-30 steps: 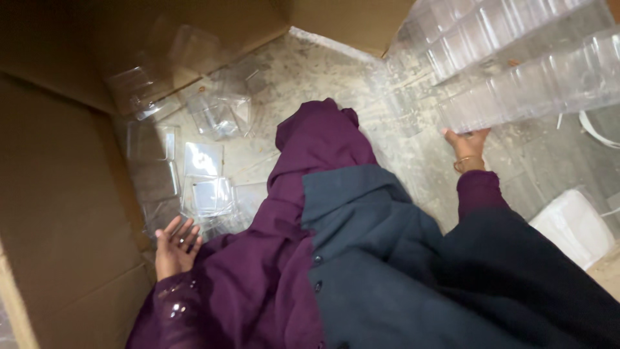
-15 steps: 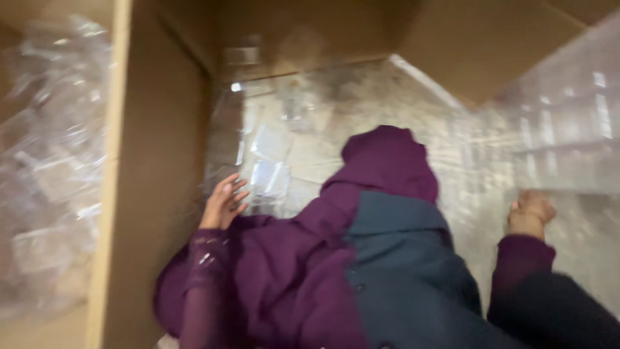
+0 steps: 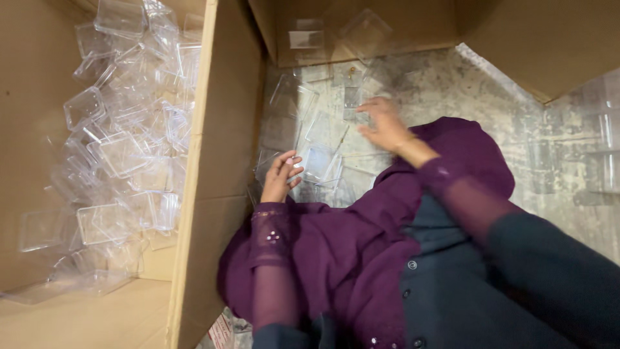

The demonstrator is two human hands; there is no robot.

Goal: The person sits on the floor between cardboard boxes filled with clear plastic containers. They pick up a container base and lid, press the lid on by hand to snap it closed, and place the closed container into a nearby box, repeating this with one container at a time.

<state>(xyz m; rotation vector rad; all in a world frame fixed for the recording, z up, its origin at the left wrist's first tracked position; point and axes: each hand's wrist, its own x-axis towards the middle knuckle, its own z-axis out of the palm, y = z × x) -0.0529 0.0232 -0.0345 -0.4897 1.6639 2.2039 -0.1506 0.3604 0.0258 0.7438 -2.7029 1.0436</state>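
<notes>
The left hand (image 3: 281, 176) rests with bent fingers on the edge of a clear plastic lid (image 3: 321, 165), a thin, glossy, roughly square piece with rounded corners. It lies nearly flat among other clear pieces on the floor (image 3: 491, 90), just beside the tall cardboard wall (image 3: 223, 148). Its sides are so nearly equal that no long axis can be made out, and it sits turned slightly askew to the wall. The fingertips touch its near-left edge; whether they actually pinch it cannot be told.

The right hand (image 3: 385, 126) is blurred, held above the scattered clear pieces (image 3: 294, 103) farther from the person, fingers loosely spread and apparently holding nothing, though the blur leaves that uncertain.

The floor is mottled grey and rough, like worn concrete. Dull brown cardboard panels stand around the patch. To the left of the wall, a cardboard box (image 3: 39, 77) holds a heap of clear plastic tubs (image 3: 123, 148), small, rectangular and rounded at the corners, tumbled at all angles. Purple cloth (image 3: 349, 258) with sheer, beaded sleeves covers the arms and lap.
</notes>
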